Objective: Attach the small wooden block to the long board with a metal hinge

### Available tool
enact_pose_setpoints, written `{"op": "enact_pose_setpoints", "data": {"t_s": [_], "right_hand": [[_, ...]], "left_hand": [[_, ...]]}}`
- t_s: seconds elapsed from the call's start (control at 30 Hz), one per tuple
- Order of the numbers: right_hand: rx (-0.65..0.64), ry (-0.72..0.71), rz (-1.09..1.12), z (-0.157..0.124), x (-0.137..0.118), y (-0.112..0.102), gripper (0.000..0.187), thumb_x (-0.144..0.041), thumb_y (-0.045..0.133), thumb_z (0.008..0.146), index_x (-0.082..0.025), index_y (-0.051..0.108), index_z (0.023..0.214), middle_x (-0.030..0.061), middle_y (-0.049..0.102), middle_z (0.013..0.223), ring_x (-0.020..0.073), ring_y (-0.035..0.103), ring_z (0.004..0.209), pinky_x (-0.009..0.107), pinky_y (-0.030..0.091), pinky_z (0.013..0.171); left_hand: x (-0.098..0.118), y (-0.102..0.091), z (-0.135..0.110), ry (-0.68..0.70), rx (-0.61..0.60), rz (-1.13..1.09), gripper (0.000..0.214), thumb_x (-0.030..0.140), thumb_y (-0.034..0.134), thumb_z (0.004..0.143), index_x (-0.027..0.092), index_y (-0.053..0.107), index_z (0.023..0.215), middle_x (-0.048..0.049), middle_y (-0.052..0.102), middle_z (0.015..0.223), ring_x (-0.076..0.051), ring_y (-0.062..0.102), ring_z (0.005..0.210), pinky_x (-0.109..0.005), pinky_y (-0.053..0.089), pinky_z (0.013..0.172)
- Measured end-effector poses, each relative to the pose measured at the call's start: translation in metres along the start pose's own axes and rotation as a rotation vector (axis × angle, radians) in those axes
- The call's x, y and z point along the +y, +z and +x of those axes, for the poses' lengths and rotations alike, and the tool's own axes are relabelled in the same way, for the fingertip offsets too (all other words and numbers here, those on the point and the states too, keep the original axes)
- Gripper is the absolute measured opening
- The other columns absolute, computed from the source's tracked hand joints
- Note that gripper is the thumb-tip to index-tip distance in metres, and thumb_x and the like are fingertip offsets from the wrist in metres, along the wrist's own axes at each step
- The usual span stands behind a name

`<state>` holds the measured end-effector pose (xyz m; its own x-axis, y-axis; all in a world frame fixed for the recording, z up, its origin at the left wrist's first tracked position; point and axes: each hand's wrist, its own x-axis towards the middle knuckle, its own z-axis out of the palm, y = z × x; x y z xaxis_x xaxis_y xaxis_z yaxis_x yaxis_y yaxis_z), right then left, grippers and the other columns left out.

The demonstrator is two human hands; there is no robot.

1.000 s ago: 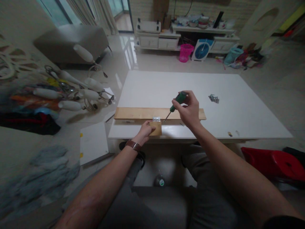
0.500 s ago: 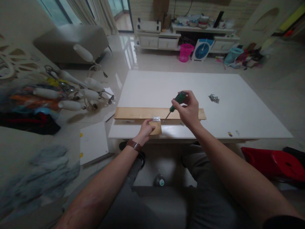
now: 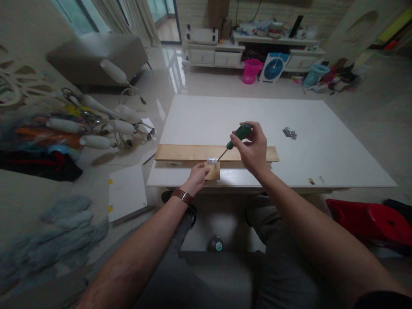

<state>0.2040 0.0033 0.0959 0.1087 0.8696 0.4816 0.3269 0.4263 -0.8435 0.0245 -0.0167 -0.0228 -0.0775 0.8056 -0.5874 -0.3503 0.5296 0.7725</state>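
My right hand (image 3: 253, 148) is closed around a green-handled screwdriver (image 3: 237, 135). Its tip touches a small metal hinge (image 3: 211, 160). The hinge lies where a long wooden plank (image 3: 186, 152) meets a small wooden block (image 3: 214, 171) near the front edge of the white table (image 3: 244, 116). My left hand (image 3: 197, 176) rests on the small block with its fingers curled over the left side, holding it in place. A brown watch strap sits on that wrist.
A small heap of metal hinges or screws (image 3: 289, 133) lies on the table to the right. A lamp fixture with white shades (image 3: 106, 124) lies on the floor at left. A red stool (image 3: 367, 221) stands at right, a white panel (image 3: 126, 193) on the floor at left.
The screwdriver tip has moved left from beside the hinge onto the hinge. My left hand has shifted slightly on the small block.
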Motion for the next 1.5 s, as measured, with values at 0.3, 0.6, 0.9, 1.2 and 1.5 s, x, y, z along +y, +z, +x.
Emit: {"op": "enact_pose_setpoints", "data": {"t_s": [0.3, 0.6, 0.9, 1.2, 1.5], "right_hand": [[-0.066, -0.001, 0.028, -0.003, -0.005, 0.006, 0.039, -0.041, 0.076, 0.084, -0.027, 0.058, 0.116, 0.0034, 0.075, 0.101, 0.0202, 0.075, 0.088, 0.030, 0.062, 0.062], [-0.101, -0.019, -0.004, -0.003, -0.002, 0.009, 0.040, -0.043, 0.076, 0.085, -0.028, 0.058, 0.117, 0.0017, 0.075, 0.101, 0.0186, 0.073, 0.087, 0.029, 0.060, 0.061], [-0.185, -0.061, -0.056, -0.003, -0.005, 0.016, 0.037, -0.040, 0.071, 0.089, -0.029, 0.057, 0.121, 0.0022, 0.069, 0.102, 0.0182, 0.069, 0.087, 0.027, 0.055, 0.058], [-0.231, -0.074, -0.009, -0.004, -0.011, 0.025, 0.037, -0.032, 0.066, 0.089, -0.028, 0.056, 0.124, 0.0034, 0.066, 0.108, 0.0167, 0.066, 0.088, 0.028, 0.058, 0.062], [-0.236, -0.029, 0.013, -0.004, -0.011, 0.030, 0.039, -0.036, 0.065, 0.091, -0.030, 0.054, 0.128, 0.0072, 0.071, 0.118, 0.0219, 0.071, 0.101, 0.031, 0.064, 0.066]], "left_hand": [[-0.003, 0.000, 0.002, -0.003, -0.015, -0.027, 0.034, 0.004, 0.068, 0.062, 0.015, 0.067, 0.095, -0.0069, 0.075, 0.093, -0.019, 0.068, 0.078, -0.029, 0.050, 0.070], [-0.001, 0.002, 0.001, 0.001, -0.051, -0.058, 0.034, 0.004, 0.069, 0.063, 0.015, 0.068, 0.096, -0.0083, 0.075, 0.094, -0.019, 0.069, 0.080, -0.029, 0.052, 0.071], [-0.002, 0.006, -0.001, 0.006, -0.065, -0.068, 0.036, 0.003, 0.065, 0.062, 0.015, 0.069, 0.095, -0.0072, 0.075, 0.093, -0.019, 0.068, 0.079, -0.028, 0.049, 0.069], [-0.003, 0.006, 0.000, 0.001, -0.021, -0.087, 0.035, 0.000, 0.068, 0.064, 0.016, 0.065, 0.095, -0.0057, 0.073, 0.092, -0.020, 0.066, 0.083, -0.031, 0.049, 0.077], [-0.002, 0.005, 0.000, -0.013, -0.035, -0.129, 0.032, -0.001, 0.070, 0.068, 0.015, 0.065, 0.095, -0.0071, 0.073, 0.094, -0.019, 0.067, 0.080, -0.031, 0.051, 0.076]]}}
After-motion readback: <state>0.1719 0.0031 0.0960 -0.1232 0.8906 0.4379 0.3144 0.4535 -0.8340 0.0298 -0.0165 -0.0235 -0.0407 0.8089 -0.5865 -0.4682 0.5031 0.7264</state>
